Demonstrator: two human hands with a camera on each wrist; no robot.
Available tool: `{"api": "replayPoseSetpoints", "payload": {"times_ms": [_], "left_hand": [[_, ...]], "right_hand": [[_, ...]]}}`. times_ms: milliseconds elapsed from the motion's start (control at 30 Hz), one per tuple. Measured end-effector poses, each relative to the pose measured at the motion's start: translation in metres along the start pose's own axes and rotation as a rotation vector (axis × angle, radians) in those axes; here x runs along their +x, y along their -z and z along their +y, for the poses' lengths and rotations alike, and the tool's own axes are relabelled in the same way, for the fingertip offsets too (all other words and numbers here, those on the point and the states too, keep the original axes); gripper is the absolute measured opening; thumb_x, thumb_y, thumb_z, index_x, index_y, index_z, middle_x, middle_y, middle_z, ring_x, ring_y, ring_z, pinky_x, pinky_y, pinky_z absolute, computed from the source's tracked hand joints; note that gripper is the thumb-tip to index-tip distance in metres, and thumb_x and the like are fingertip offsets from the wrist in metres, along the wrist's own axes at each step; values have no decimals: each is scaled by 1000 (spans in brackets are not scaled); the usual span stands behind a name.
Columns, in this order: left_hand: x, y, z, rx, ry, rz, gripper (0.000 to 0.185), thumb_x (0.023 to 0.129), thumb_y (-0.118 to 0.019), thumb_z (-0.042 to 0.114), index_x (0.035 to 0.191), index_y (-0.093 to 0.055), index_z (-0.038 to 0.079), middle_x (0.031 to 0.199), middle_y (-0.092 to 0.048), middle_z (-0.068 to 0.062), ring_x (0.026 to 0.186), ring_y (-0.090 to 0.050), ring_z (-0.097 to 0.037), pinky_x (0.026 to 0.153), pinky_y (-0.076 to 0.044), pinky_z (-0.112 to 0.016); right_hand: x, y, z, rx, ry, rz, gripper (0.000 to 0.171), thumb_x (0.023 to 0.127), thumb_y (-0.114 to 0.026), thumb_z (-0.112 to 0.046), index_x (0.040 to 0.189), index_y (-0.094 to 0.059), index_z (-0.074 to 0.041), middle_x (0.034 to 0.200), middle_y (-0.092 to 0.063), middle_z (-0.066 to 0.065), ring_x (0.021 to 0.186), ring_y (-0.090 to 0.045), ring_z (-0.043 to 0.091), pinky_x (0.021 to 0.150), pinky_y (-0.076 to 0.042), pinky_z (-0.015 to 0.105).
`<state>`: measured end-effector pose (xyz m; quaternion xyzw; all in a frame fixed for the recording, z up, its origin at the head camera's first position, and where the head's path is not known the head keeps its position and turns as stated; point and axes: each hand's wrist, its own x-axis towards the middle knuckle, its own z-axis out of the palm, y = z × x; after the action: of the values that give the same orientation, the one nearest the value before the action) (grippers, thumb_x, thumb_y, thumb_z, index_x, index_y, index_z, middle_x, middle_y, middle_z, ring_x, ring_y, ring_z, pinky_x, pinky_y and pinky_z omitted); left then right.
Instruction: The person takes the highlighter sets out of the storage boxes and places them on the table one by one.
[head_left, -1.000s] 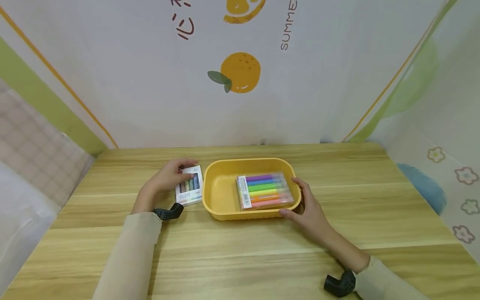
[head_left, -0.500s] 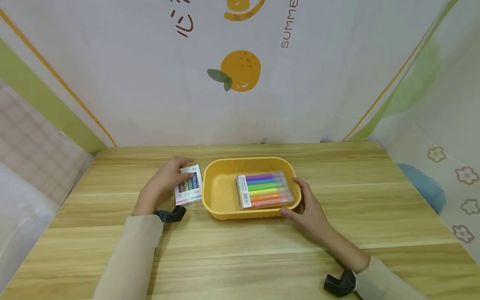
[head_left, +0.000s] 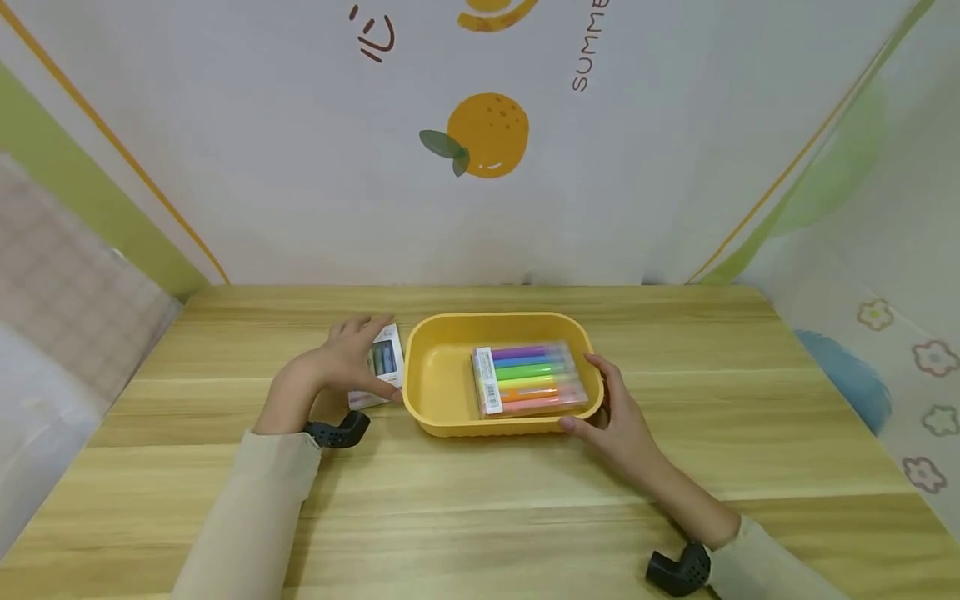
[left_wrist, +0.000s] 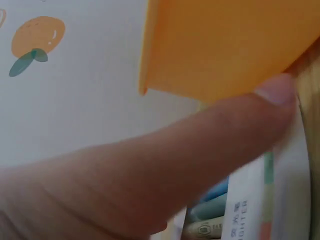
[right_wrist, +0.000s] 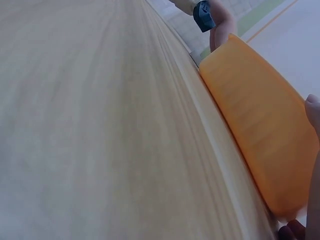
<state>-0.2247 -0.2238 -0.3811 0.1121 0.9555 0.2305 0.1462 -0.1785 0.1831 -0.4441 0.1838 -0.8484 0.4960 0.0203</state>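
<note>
Gripping white highlighter box (head_left: 384, 363), left hand (head_left: 341, 367); right hand (head_left: 618, 421) grasps yellow tray (head_left: 442, 392) rim; left-wrist view alone shows box lettering.

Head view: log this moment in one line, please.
left hand grips white marker box on table | right hand holds yellow tray rim | clear marker pack inside tray
</note>
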Motion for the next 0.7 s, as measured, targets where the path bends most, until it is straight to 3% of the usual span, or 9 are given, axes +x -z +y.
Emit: {"api": "replayPoseSetpoints", "payload": {"times_ms": [167,467,700], "left_hand": [[-8,4,1,31,20,-58,129,66,-93,48,163,-15,14,166,-5,-29,149,-8,-56,110,-25,-80],[-7,9,-7,48,10,-54,122,71,-92,41,163,-17,12,165,-14,-29,148,-12,-54,112,-25,-77],[-8,10,-16,22,-13,-29,110,72,-92,31,159,-28,8,163,-15,-32,147,-15,-56,111,-27,-77]], "right_hand": [[0,0,-2,-9,7,-3,91,86,-80,-20,158,-23,-20,148,-49,19,133,-53,28,101,-34,1],[1,2,0,5,5,-3,91,87,-80,-20,158,-23,-21,152,-45,18,137,-49,29,103,-31,0],[-1,2,0,-11,6,-2,91,87,-80,-21,158,-23,-22,152,-45,18,136,-50,30,102,-32,0]]}}
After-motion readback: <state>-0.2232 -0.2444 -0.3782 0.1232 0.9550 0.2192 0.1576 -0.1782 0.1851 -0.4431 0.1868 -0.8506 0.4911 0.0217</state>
